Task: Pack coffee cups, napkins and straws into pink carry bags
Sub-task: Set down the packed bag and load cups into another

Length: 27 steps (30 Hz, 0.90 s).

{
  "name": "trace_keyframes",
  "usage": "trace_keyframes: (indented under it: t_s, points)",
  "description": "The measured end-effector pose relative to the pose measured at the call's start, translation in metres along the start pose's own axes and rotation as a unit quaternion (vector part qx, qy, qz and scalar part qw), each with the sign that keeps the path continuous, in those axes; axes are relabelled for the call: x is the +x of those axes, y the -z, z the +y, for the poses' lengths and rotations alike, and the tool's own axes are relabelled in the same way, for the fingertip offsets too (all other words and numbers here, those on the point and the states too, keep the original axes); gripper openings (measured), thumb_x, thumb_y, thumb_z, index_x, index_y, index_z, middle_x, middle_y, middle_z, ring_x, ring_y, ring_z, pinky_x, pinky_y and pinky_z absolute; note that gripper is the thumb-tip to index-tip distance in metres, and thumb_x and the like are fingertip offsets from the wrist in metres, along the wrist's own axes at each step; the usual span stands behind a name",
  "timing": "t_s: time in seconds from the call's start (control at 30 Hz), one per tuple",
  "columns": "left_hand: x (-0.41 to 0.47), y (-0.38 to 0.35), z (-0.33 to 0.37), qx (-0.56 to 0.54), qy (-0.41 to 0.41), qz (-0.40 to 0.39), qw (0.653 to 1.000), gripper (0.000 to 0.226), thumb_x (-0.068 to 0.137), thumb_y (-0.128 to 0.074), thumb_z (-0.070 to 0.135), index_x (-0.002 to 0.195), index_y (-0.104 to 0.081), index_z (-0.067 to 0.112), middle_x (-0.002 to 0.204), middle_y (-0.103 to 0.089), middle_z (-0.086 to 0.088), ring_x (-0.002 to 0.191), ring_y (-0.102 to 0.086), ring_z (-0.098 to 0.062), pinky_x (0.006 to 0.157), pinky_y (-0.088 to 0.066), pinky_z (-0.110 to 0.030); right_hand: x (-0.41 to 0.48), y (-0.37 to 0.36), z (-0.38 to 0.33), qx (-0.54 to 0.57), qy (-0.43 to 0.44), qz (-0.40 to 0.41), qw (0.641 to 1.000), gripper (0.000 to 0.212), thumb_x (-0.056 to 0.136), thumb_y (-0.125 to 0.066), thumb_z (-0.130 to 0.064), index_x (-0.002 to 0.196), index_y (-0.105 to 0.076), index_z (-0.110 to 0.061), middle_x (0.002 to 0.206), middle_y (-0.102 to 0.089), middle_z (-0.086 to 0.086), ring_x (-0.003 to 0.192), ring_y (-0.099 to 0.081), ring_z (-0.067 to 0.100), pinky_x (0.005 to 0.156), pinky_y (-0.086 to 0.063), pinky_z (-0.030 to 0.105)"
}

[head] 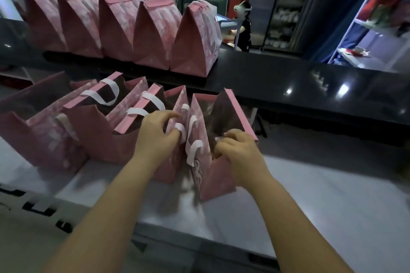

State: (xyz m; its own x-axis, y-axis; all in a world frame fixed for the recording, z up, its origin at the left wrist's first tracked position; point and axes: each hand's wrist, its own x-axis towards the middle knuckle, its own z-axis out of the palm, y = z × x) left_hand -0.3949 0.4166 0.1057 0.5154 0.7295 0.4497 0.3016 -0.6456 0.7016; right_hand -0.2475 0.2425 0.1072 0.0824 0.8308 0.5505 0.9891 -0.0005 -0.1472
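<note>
Several open pink carry bags with white handles stand in a row on the white worktop. The rightmost open bag gapes widest, its inside dark. My right hand curls over that bag's near rim and grips it; something pale shows at the fingertips, too blurred to name. My left hand holds the top edge of the neighbouring bag, thumb and fingers curled round it. No cups, napkins or straws are plainly visible.
Several folded-shut pink bags stand in a line on the raised black counter behind. More open bags fill the left of the worktop. A person stands far back by shelves.
</note>
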Motion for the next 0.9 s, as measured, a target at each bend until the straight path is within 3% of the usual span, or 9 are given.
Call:
trace_keyframes:
  t_s: [0.13,0.27,0.37,0.5,0.57,0.63,0.73,0.8,0.9]
  points:
    - [-0.001,-0.024,0.01,-0.074,0.012,0.021,0.997,0.044,0.076,-0.058,0.001,0.106,-0.065,0.032,0.104,-0.056,0.026,0.105,-0.054,0.002,0.094,-0.049,-0.031,-0.038,0.024,0.037,-0.024,-0.087,0.071,0.993,0.024,0.064,-0.074,0.015,0.063,-0.067,-0.008,0.075,-0.071,0.001,0.092,-0.062,0.036,0.086,-0.05,0.042]
    - [-0.008,-0.049,0.014,-0.111,0.008,0.005,0.994,0.057,0.075,-0.055,-0.007,0.122,-0.061,0.023,0.117,-0.057,0.004,0.112,-0.055,-0.011,0.101,-0.043,-0.026,-0.077,0.028,0.063,-0.099,-0.199,0.132,0.966,0.016,0.076,-0.073,0.008,0.077,-0.069,-0.007,0.111,-0.07,0.005,0.12,-0.05,0.037,0.1,-0.039,0.042]
    - [-0.016,-0.059,0.015,-0.068,-0.046,-0.003,0.997,0.056,0.074,-0.056,-0.011,0.124,-0.061,0.015,0.115,-0.057,0.007,0.114,-0.051,-0.007,0.099,-0.032,-0.006,-0.102,0.015,0.059,0.048,-0.333,0.166,0.927,0.041,0.084,-0.057,0.014,0.109,-0.065,-0.018,0.133,-0.055,0.002,0.13,-0.043,0.024,0.107,-0.039,0.038]
    - [-0.015,-0.056,0.011,-0.012,-0.104,0.024,0.994,0.044,0.08,-0.062,-0.006,0.12,-0.063,0.01,0.116,-0.064,-0.003,0.111,-0.058,-0.022,0.101,-0.044,-0.034,-0.12,0.001,0.037,0.287,-0.443,0.213,0.822,0.033,0.1,-0.049,-0.01,0.106,-0.061,-0.041,0.109,-0.065,-0.017,0.107,-0.06,0.008,0.091,-0.053,0.029]
    - [-0.015,-0.055,0.008,-0.005,-0.118,0.028,0.993,0.042,0.081,-0.065,-0.004,0.121,-0.063,0.011,0.117,-0.065,-0.004,0.111,-0.057,-0.02,0.101,-0.042,-0.031,-0.124,-0.005,0.03,0.365,-0.445,0.22,0.788,0.016,0.099,-0.053,-0.03,0.109,-0.064,-0.036,0.106,-0.067,-0.015,0.102,-0.063,0.007,0.083,-0.055,0.026]
    - [-0.02,-0.056,0.007,-0.03,-0.115,0.01,0.993,0.047,0.083,-0.066,-0.001,0.126,-0.061,0.016,0.121,-0.062,0.003,0.113,-0.052,-0.008,0.101,-0.038,-0.017,-0.124,-0.01,0.026,0.392,-0.435,0.209,0.783,0.02,0.092,-0.059,-0.041,0.111,-0.063,-0.041,0.108,-0.067,-0.018,0.101,-0.063,0.002,0.075,-0.054,0.017]
    - [-0.034,-0.063,0.0,-0.12,-0.077,-0.02,0.99,0.063,0.084,-0.067,0.001,0.134,-0.05,0.036,0.131,-0.047,0.03,0.125,-0.044,0.004,0.108,-0.033,-0.016,-0.123,-0.022,0.025,0.363,-0.462,0.193,0.785,0.028,0.092,-0.065,-0.027,0.103,-0.061,-0.052,0.103,-0.066,-0.025,0.096,-0.061,-0.007,0.067,-0.051,0.009]
    - [-0.043,-0.068,-0.011,-0.195,-0.01,-0.021,0.981,0.073,0.085,-0.065,-0.003,0.139,-0.041,0.04,0.141,-0.043,0.021,0.134,-0.042,-0.006,0.111,-0.038,-0.034,-0.124,-0.029,0.026,0.356,-0.483,0.218,0.77,0.034,0.092,-0.063,-0.014,0.099,-0.063,-0.047,0.1,-0.068,-0.024,0.094,-0.062,-0.006,0.066,-0.05,0.008]
    - [-0.055,-0.074,-0.023,-0.249,0.098,-0.03,0.963,0.075,0.086,-0.063,-0.005,0.137,-0.04,0.045,0.136,-0.051,0.007,0.125,-0.05,-0.004,0.103,-0.044,-0.026,-0.128,-0.037,0.028,0.348,-0.531,0.24,0.734,0.026,0.092,-0.064,-0.014,0.094,-0.064,-0.04,0.094,-0.07,-0.018,0.09,-0.065,0.001,0.064,-0.052,0.011]
